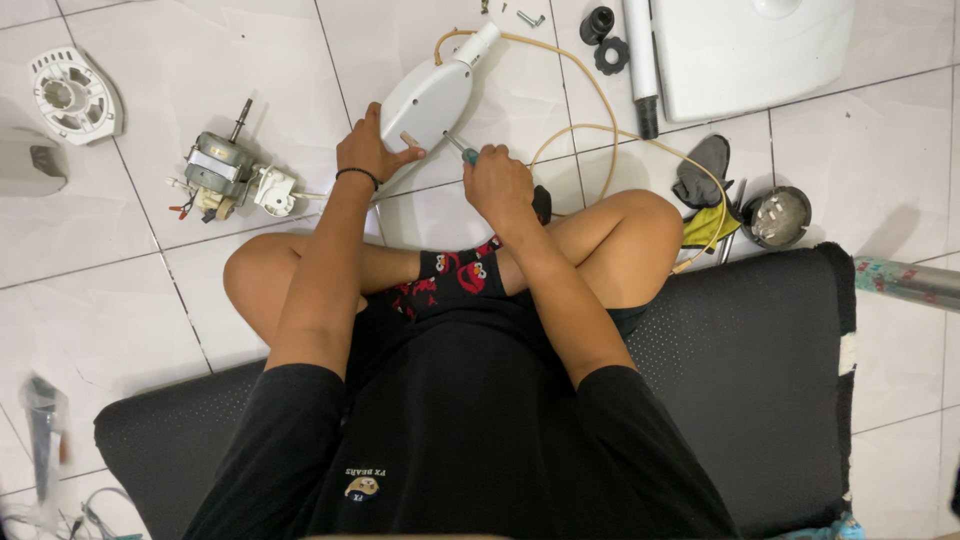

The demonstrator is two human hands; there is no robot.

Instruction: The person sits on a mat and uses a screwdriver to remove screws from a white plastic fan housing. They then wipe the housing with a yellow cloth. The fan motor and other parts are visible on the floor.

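Black cushion [760, 370] meets open white tiles [120, 330].

Bright, even light fills the scene, and the glossy white floor tiles [150, 290] throw back a soft sheen without harsh glare. Shadows are faint and short, pooling under the crossed legs and beside the black mat [770, 370]. The centre is sharp, while the lower left corner smears into blur.
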